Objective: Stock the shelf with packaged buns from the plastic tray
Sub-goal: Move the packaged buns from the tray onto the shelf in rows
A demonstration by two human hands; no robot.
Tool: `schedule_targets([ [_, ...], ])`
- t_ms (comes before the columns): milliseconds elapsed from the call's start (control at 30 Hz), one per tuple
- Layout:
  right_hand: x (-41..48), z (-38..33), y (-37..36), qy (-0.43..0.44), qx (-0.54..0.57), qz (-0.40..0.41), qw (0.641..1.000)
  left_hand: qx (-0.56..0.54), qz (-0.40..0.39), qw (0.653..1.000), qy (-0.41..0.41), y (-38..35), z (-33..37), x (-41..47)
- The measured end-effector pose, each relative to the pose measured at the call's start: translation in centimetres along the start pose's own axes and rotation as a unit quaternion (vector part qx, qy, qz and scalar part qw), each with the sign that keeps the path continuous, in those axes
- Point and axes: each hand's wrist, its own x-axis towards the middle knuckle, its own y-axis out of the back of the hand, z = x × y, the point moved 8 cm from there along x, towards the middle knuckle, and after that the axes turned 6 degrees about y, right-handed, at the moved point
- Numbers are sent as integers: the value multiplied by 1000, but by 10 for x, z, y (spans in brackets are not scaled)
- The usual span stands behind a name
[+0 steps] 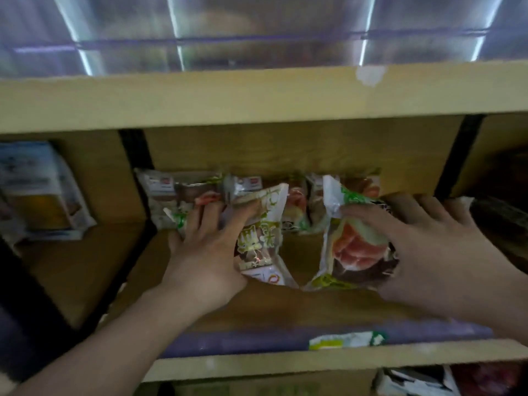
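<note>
Wooden shelf (285, 310), middle bay: stocking is appearing partly done. A back row of packaged buns (183, 192) is standing against the rear panel, running from the left divider to roughly the centre-right; the front of the board is lying mostly bare, so a front row looks to be still owing. The plastic tray is not showing in this view, so what remains in it cannot be told.

Left hand (205, 252): reaching in from the lower left, palm down, fingers (197, 221) spread over the top of a bun packet (263, 238), thumb side pressing its wrapper; the packet is tilting forward off the back row and resting on the board.

Right hand (440, 247): coming in from the right, palm down, fingers curled round a second bun packet (354, 247) with a red and green print, thumb across its upper face. This packet is leaning on the board just beside the first, apart from it by a narrow gap.

Neighbouring goods: blue-and-white packets (37, 190) are sitting in the left bay; a green-and-white price label (345, 340) is fixed on the shelf's front strip. Motion blur is softening the detail.
</note>
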Motion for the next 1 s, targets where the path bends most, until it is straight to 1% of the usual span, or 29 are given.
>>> schedule_targets([
  [100, 41, -29, -19, 33, 33, -69, 996, 46, 37, 997, 51, 3, -43, 7],
  [133, 52, -40, -26, 49, 57, -77, 994, 62, 54, 995, 59, 4, -55, 10],
  [200, 76, -64, -34, 83, 74, -57, 992, 89, 79, 990, 73, 4, -78, 17],
  [300, 108, -93, -35, 105, 78, -2, 991, 113, 84, 986, 85, -3, -107, 32],
  [367, 124, -107, -41, 110, 72, 33, 991, 113, 68, 989, 68, -15, -116, 42],
  [400, 129, -115, -49, 113, 61, 33, 991, 107, 52, 991, 55, -22, -119, 47],
  [433, 133, -121, -61, 115, 55, 18, 992, 98, 32, 994, 45, -29, -121, 52],
  [533, 141, -126, -103, 106, 61, -77, 989, 63, -55, 995, 45, -44, -130, 65],
  [567, 143, -125, -107, 109, 87, -89, 986, 45, -76, 995, 49, -44, -132, 66],
  [600, 143, -124, -106, 113, 126, -83, 982, 22, -81, 995, 52, -42, -132, 66],
  [633, 142, -123, -100, 117, 157, -58, 979, 0, -68, 996, 54, -38, -130, 65],
  [667, 138, -120, -91, 120, 168, -12, 978, -16, -33, 997, 60, -33, -127, 63],
  [733, 125, -116, -80, 115, 135, 76, 981, -20, 74, 993, 92, -24, -122, 54],
  [767, 120, -114, -80, 107, 113, 98, 983, -23, 111, 987, 110, -23, -120, 49],
  [800, 116, -112, -85, 99, 98, 90, 986, -32, 118, 985, 123, -27, -119, 45],
  [833, 115, -109, -90, 91, 91, 74, 989, -42, 104, 986, 123, -33, -118, 43],
  [900, 119, -100, -100, 70, 102, 42, 991, -44, 71, 992, 98, -42, -118, 45],
  [1000, 121, -92, -106, 53, 119, 27, 991, -38, 71, 994, 75, -40, -117, 48],
])
